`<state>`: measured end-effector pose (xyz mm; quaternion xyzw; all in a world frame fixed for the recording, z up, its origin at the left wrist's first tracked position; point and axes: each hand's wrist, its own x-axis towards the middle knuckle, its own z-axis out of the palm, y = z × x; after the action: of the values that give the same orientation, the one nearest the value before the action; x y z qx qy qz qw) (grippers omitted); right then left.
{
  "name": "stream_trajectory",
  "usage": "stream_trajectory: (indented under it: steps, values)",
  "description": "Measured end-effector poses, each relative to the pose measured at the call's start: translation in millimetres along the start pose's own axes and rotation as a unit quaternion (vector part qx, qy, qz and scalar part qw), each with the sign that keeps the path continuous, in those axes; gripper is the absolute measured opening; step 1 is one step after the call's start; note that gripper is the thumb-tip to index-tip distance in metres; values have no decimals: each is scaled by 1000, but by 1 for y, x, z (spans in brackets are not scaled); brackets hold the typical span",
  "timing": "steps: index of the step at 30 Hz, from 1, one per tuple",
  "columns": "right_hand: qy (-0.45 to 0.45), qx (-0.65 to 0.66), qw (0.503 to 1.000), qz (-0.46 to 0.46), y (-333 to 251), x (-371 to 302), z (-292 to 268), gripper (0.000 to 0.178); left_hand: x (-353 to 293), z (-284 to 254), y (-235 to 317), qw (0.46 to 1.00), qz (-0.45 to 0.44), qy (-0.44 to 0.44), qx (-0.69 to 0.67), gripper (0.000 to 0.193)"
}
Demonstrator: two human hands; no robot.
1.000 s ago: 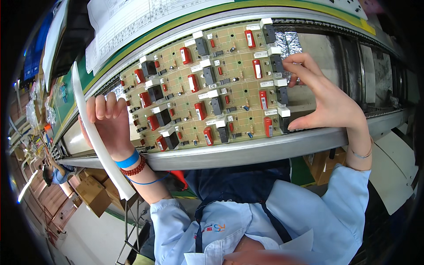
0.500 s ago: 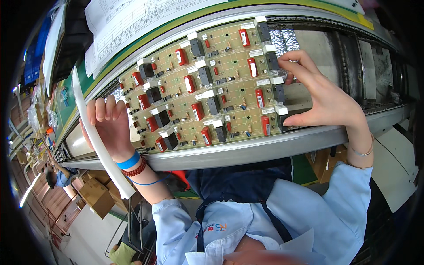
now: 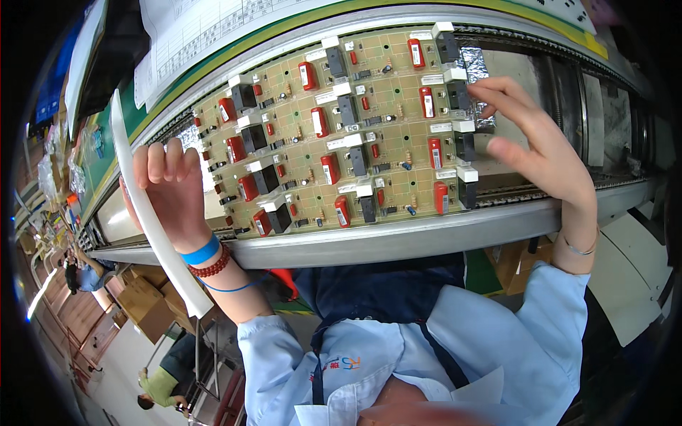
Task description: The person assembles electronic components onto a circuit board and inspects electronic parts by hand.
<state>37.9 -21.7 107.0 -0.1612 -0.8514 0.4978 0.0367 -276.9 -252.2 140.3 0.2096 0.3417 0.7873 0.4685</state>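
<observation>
A large tan circuit-board panel (image 3: 387, 145) lies on the rails, bearing rows of red box-shaped parts, black blocks and white connectors. My right hand (image 3: 533, 135) is at its right edge, fingers apart. The fingertips meet or nearly meet a black block (image 3: 458, 96) there, and the thumb stands off the board. Left of the panel, my left hand (image 3: 170, 188) is palm up with curled fingers. A long, curved white strip (image 3: 153, 227) crosses this palm between thumb and fingers and appears gripped. It hides part of the palm and thumb.
A metal rail (image 3: 355, 238) runs along the panel's near side. Printed sheets (image 3: 192, 50) lie beyond the far rail. Cardboard boxes (image 3: 142, 305) stand below left. A person in a green top (image 3: 162, 387) is at the lower left, and another person (image 3: 89, 273) is farther off.
The panel has shifted slightly to the right. My right thumb has come away from the board's edge and the hand has opened wider. My left hand and the white strip are slightly higher in view.
</observation>
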Motion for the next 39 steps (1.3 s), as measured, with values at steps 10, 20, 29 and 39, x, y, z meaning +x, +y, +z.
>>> stream_trajectory:
  steps: [10,20,29,39]
  values:
    - [146,46,987,58,-3,7,-5,29,1,-2,3,1000,-5,-4,-8,22]
    - [176,-1,981,78,-20,14,2,19,-1,-3,4,1000,-5,-15,-3,22]
    - [202,20,976,78,-18,14,1,28,-2,-7,7,1000,15,-3,-18,27]
    - [219,-41,974,-34,-19,20,1,33,0,-15,11,998,29,-25,-47,26]
